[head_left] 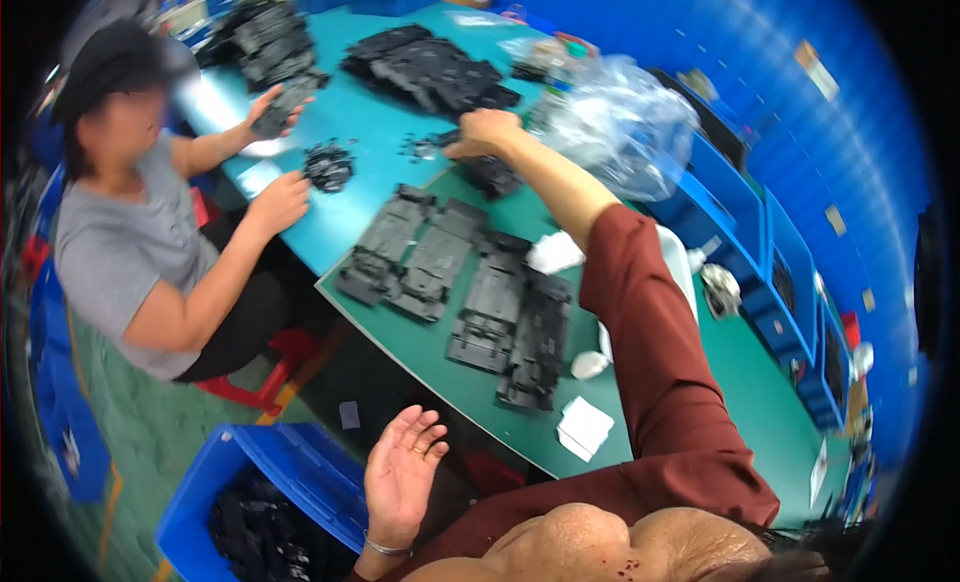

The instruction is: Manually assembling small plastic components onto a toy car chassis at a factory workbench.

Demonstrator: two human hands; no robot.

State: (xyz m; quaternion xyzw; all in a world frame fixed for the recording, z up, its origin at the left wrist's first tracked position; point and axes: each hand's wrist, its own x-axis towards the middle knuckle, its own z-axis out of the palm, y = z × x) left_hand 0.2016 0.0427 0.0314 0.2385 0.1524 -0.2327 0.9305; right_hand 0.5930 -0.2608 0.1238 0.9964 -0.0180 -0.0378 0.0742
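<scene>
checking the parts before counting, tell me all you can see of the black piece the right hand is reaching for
The black piece is a dark, matt moulded part, plastic by its look, flat and roughly oblong with ridged, uneven relief on top. It lies flat on the green table, at the far end of a row of similar black parts, beside a clear plastic bag. The right hand rests on its far end, fingers curled over it, covering part of it. Its fine detail is too blurred to tell.

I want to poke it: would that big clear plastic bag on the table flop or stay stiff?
The clear plastic bag is crumpled and puffy, so it would probably flop and crinkle. It looks thin, likely light, and might slide on the smooth green table.
</scene>
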